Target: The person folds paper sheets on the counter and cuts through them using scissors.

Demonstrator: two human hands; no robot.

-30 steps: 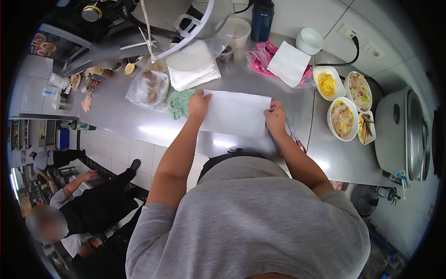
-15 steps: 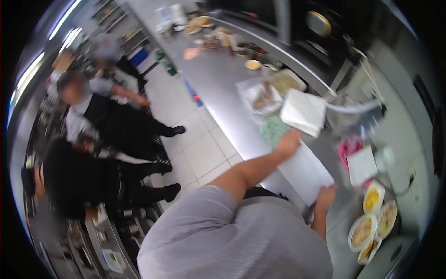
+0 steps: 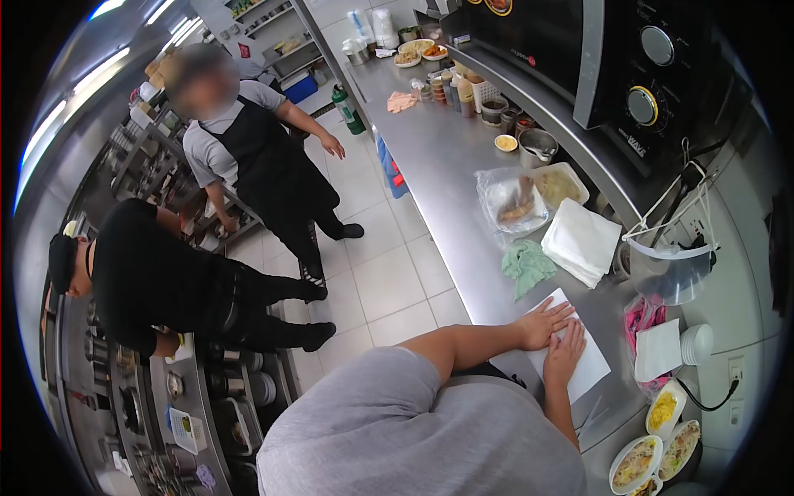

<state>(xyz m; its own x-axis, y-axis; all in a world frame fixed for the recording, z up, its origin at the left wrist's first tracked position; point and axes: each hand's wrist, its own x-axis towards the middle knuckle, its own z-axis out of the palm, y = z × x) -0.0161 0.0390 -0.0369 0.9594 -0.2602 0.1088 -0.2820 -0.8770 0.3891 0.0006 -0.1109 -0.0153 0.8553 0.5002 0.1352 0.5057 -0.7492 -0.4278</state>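
Where both hands gripped opposite ends of the white sheet a second ago, the left hand and right hand now lie close together, palms down upon it. Fingers extended, slightly parted, none seen pinching an edge; thumbs hard to make out. Reads as pressing or smoothing rather than lifting. Sheet flat on the steel counter, near its front edge, just beside the green cloth. Folded white cloths behind; pink bundle and food dishes farther along, toward the wall. Microwave above counter level. Across the tiled floor, one aproned person standing, another person leaning over shelving.
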